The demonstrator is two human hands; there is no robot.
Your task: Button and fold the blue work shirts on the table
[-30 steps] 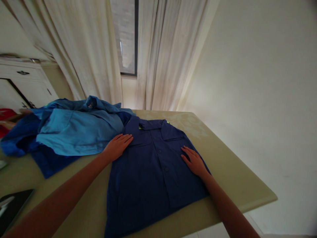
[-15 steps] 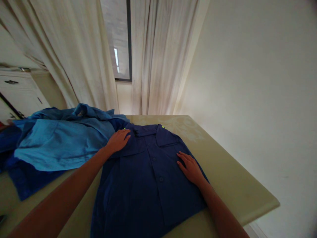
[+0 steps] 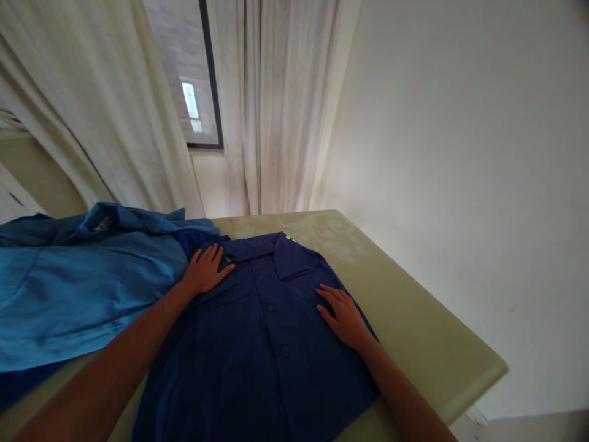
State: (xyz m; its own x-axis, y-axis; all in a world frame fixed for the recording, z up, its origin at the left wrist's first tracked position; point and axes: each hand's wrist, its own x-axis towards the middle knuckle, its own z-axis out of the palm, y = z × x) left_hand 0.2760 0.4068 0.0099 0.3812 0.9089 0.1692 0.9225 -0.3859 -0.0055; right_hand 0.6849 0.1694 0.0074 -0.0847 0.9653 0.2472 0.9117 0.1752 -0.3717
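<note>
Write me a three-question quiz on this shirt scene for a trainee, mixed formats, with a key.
1. Multiple choice: the right hand rests on
a) the window frame
b) the navy shirt
c) the curtain
2. True or false: in the picture, the light blue garment lies to the right of the navy shirt.
3. Fill in the gap: the left hand is nearer to the navy shirt's ____ than to its bottom edge.

Key: 1. b. 2. False; the light blue garment lies to its left. 3. Collar.
</note>
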